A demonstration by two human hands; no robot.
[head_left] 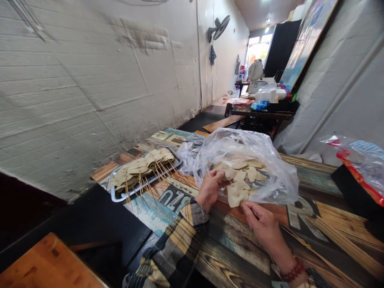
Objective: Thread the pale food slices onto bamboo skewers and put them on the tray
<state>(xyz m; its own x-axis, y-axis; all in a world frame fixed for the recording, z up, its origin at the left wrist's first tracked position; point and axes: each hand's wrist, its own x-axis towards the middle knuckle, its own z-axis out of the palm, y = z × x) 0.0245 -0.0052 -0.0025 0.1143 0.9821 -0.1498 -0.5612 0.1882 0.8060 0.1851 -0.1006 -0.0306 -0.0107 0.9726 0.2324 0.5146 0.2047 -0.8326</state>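
Over the table, my left hand (211, 186) is closed in a pinch at the upper left edge of a thin, pale beige slice (237, 194). The thumb and fingertips of my right hand (262, 222) are pressed together at the slice's lower edge; whether a stick is also in them is hidden. Just behind lies a clear plastic bag (279, 176), its mouth towards me, with several more pale slices (240, 175) in it. To the left, a metal tray (113, 195) bears rows of such slices threaded on wooden skewers (140, 184), the stick ends poking out over the near side.
Bare wooden sticks (342, 244) lie at the right of the patterned table (240, 248). Beyond them stands a black box with red and clear packaging (345, 160). A grey cloth (195, 139) lies behind the tray. An orange-brown stool (45, 266) is at lower left.
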